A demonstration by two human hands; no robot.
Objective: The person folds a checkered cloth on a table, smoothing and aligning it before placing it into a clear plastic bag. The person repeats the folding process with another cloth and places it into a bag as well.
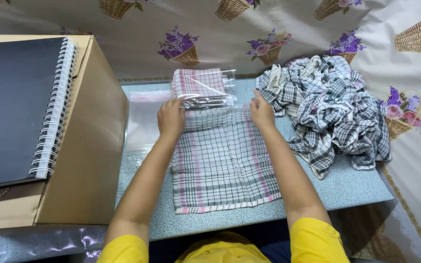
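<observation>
A folded white cloth (222,165) with grey and pink checks lies flat on the speckled grey table (347,187). Its far end sits in the mouth of a clear plastic bag (215,117). My left hand (170,118) grips the cloth's far left corner at the bag opening. My right hand (261,112) grips the far right corner. Just beyond my hands lies a stack of bagged checked cloths (201,85).
A heap of loose black-and-white checked cloths (330,104) fills the table's right side. Empty clear bags (142,124) lie left of my hands. A cardboard box (86,146) stands at the left with a black spiral notebook (18,104) on top.
</observation>
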